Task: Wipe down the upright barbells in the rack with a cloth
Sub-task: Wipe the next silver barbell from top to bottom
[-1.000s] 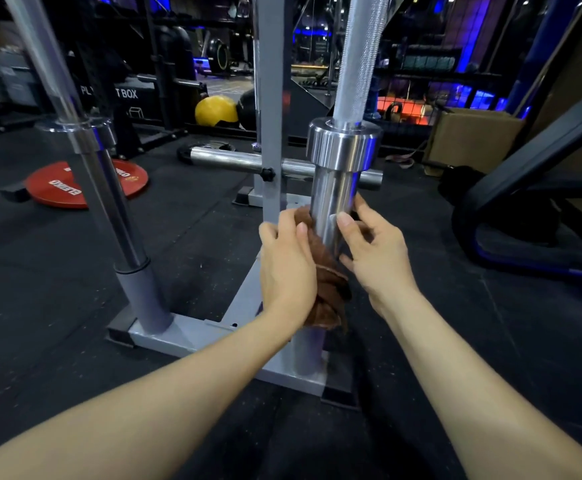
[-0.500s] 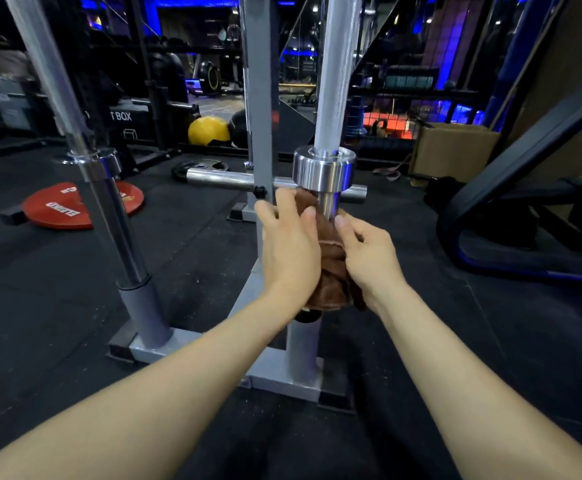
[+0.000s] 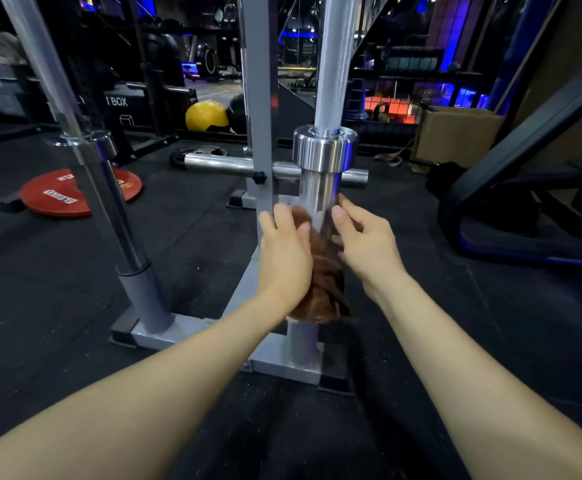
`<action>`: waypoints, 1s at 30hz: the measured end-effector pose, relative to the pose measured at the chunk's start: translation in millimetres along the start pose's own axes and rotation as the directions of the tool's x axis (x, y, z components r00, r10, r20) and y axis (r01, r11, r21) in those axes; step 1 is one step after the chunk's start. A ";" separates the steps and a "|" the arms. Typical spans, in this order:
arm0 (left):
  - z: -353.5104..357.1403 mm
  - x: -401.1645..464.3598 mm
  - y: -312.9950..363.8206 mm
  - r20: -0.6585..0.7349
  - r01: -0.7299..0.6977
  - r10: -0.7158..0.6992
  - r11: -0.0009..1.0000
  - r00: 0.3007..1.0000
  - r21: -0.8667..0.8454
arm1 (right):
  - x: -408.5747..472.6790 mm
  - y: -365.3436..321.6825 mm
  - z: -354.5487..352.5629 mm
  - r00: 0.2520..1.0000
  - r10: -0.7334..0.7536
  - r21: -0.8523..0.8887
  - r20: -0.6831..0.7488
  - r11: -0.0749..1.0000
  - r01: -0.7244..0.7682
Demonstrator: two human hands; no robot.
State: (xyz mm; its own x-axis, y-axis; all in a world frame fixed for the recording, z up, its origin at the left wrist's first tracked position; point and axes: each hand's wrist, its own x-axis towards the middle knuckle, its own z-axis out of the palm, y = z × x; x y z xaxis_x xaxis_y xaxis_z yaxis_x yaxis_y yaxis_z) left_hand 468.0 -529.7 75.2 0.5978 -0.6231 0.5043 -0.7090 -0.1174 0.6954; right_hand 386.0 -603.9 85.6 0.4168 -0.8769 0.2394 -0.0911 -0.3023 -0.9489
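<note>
left hand [image 3: 284,258] grips brown cloth [image 3: 324,271] around barbell [image 3: 319,192] | right hand [image 3: 369,247] fingers curled on cloth, grip unclear | collar just above fingertips | rack [image 3: 282,358] tube just below cloth | bare floor [image 3: 456,323] right

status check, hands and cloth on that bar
Left hand and right hand both wrap the cloth round the near bar's sleeve, below the collar. Second bar untouched. Nothing in the way.

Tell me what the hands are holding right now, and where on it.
Both hands hold the brown cloth, wrapped round the barbell sleeve below its collar. The left hand presses its left side, the right hand its right; the exact finger grip is blurred.
</note>
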 end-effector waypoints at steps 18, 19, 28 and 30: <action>28.6 -27.2 -38.3 0.064 0.043 -0.045 0.999 0.997 0.033 | 3.5 23.8 8.6 0.999 -0.032 0.093 0.023 0.995 0.030; 28.5 -33.0 -44.3 0.135 0.068 -0.076 0.996 0.988 0.059 | 1.3 21.4 7.5 1.000 -0.016 0.086 0.025 0.996 0.013; 0.5 -23.9 -23.6 0.333 0.414 -0.351 0.899 0.875 -0.139 | -30.0 28.0 -14.8 0.957 0.164 -0.296 0.241 0.951 -0.088; -3.7 -25.2 -16.6 0.368 0.540 -0.424 0.783 0.827 -0.309 | -37.9 31.7 -26.1 0.902 0.239 -0.262 0.360 0.954 -0.148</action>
State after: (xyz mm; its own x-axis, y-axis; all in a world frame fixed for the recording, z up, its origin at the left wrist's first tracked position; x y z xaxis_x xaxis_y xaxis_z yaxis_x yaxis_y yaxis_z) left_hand 466.1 -509.2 52.8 0.6575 -0.7505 -0.0666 -0.1168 -0.1888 0.9750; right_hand 343.7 -590.0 51.9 0.6794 -0.7289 -0.0847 -0.3857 -0.2565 -0.8863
